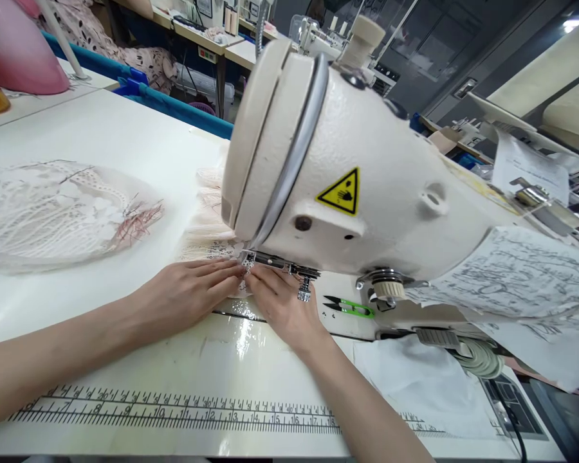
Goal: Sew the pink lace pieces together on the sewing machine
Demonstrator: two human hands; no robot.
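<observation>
Here we are, and what a lean look: a slender, bare left forearm (77,347) and a matching bare right forearm (361,399), uncovered as far as we can see! We spot the left grip (193,292), an ungloved hand with slim, tapering fingers (220,283); the right grip (284,299), ungloved too, fingertips partly hidden from us.

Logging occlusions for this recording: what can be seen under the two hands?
Pale lace fabric shows between the left hand and right hand and beyond them. Whatever lies directly beneath both palms is covered.
</observation>
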